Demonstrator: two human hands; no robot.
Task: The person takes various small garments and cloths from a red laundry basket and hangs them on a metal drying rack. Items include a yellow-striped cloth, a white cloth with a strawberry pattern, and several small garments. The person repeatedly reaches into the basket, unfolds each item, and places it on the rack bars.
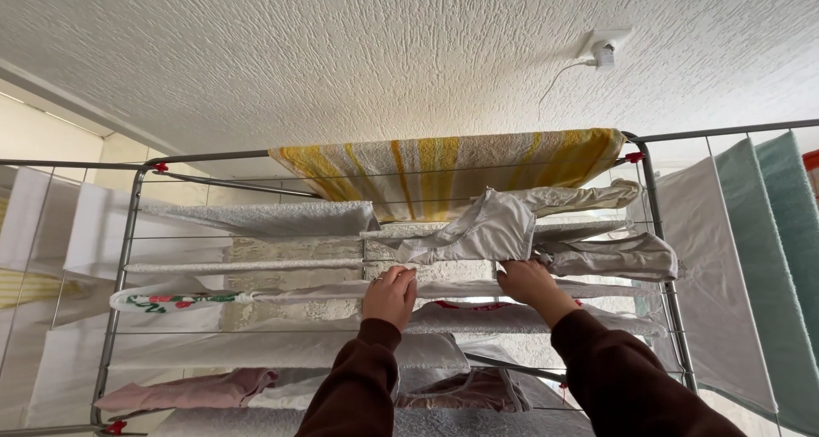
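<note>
A: Well, from the head camera, both hands are up on the grey metal-wire drying rack [128, 232], in its middle rows. The left hand [391, 296] has its fingers curled together over a wire and the edge of a flat white cloth [341, 291] spread along that wire, so it looks clamped on that edge.

B: And the right hand?

A: The right hand [529, 285] lies palm down just under the crumpled white garment [478, 232], fingers bent at its lower hem. Whether they pinch the fabric or only press on it, I cannot tell; the fingertips are hidden.

B: Where does that garment sit?

A: Bunched across the wires right of the centre, below the yellow-and-white striped towel [444, 168] on the top row and just beside another folded white piece [614, 256] to the right.

B: How would it handle?

A: My guess is light, soft and limp, nothing stiff or breakable. It would sag when lifted from one point, so the hem or a seam at both ends seems the better hold. It might snag on a wire.

B: Anything else around?

A: A white cloth with red and green print [179, 300] on the left, a pink garment [188, 392] on a low row, and teal towels [768, 258] hanging on the right wing.
</note>
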